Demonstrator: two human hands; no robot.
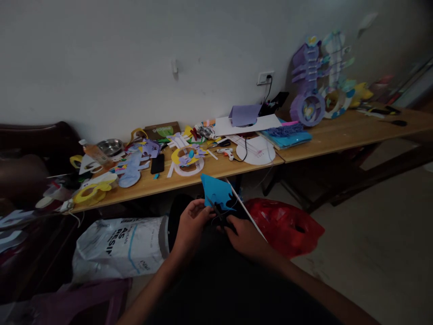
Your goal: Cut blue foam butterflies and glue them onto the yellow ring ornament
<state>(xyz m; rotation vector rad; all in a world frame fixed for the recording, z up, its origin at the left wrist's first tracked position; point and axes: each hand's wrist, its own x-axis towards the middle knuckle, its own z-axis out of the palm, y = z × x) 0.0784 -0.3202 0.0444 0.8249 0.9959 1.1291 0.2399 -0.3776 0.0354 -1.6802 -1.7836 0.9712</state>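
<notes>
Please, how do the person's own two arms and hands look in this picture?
Both forearms are bare, with no sleeves in view. The left hand and the right hand wear no gloves. No watch, ring or bracelet shows, though the picture is dim.

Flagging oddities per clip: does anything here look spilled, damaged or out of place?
Nothing spilled or broken. The wooden table is strewn with paper cutouts. Both hands hold a blue sheet over the lap.

Dim room, foreground underexposed; brighter upper right; soft blur, edges warped.
</notes>
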